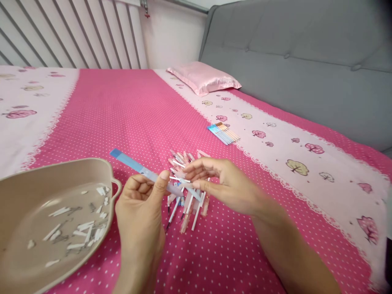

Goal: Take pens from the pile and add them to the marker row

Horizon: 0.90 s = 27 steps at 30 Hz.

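My left hand (pixel 143 208) is closed, thumb over fingers, on a long pale blue pen barrel (pixel 131 162) with a darker blue end, tilted up to the left. Beside its lower end, my right hand (pixel 220 183) pinches a thin white pen refill (pixel 179 179) between thumb and fingers. Under both hands lies a loose pile of pen parts: pink translucent barrels (pixel 185 220), white refills (pixel 196 216) with some dark tips, and a few blue pieces. My hands partly hide this pile.
At the left stands a beige plastic basin (pixel 18 212) holding small white parts and thin metal springs. Beyond the pile, a neat row of blue and orange pens (pixel 225 132) lies on the pink dotted bedspread (pixel 122 106). A pink pillow (pixel 203 77) rests near the grey headboard (pixel 290 53).
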{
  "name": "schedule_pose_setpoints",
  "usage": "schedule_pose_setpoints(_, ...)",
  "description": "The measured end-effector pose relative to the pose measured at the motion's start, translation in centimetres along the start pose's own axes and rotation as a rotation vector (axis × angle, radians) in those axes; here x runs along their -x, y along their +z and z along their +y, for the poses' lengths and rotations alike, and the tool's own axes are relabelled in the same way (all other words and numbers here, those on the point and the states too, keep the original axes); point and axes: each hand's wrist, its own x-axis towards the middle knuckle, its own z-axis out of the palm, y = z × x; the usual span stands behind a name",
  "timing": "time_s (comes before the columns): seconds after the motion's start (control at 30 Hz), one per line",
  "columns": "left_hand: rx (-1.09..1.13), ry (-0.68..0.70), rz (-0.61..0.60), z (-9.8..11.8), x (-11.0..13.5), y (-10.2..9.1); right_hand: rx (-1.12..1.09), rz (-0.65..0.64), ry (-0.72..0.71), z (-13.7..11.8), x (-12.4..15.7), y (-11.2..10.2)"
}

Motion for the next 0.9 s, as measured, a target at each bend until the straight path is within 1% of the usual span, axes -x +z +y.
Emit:
schedule_pose_setpoints(0.07, 0.029, 0.02, 0.038, 0.1, -0.1, 0.0, 0.028, -0.056, 0.002, 0.1, 0.1, 0.2)
schedule_pose_setpoints(0.17, 0.038, 0.023, 0.043, 0.1, -0.1, 0.0, 0.026, -0.106, 0.028, 0.3, 0.3, 0.6)
schedule_pose_setpoints(0.33, 0.0, -0.015, 0.007, 0.1, 0.1, 0.0, 0.027, -0.11, 0.045, 0.4, 0.4, 1.0)
schedule_pose_setpoints(0.4, -0.045, 0.005, -0.032, 0.0, 0.2, -0.1, 0.075, -0.098, 0.039, 0.5, 0.3, 0.7)
schedule_pose_setpoints(0.47, -0.083, 0.05, -0.05, -0.1, 0.3, -0.2, 0.162, -0.044, 0.026, 0.7, 0.2, 0.2)
schedule_pose_setpoints(0.53, -0.119, 0.097, -0.042, -0.2, 0.4, -0.3, 0.301, 0.065, 0.023, 0.9, 0.0, -0.3)
schedule_pose_setpoints(0.6, -0.168, 0.155, -0.021, -0.3, 0.3, -0.4, 0.487, 0.185, 0.056, 1.2, -0.3, -0.7)
schedule_pose_setpoints(0.67, -0.219, 0.215, -0.003, -0.4, 0.2, -0.6, 0.671, 0.243, 0.116, 1.6, -0.6, -1.0)
schedule_pose_setpoints(0.73, -0.254, 0.248, 0.004, -0.5, 0.1, -0.8, 0.822, 0.225, 0.176, 2.3, -1.1, -1.2)
schedule_pose_setpoints(0.8, -0.269, 0.252, 0.004, -0.5, -0.1, -1.0, 0.928, 0.149, 0.219, 3.3, -1.6, -1.2)
schedule_pose_setpoints(0.9, -0.275, 0.244, -0.003, -0.6, -0.3, -1.1, 0.945, 0.038, 0.211, 5.0, -2.5, -0.8)
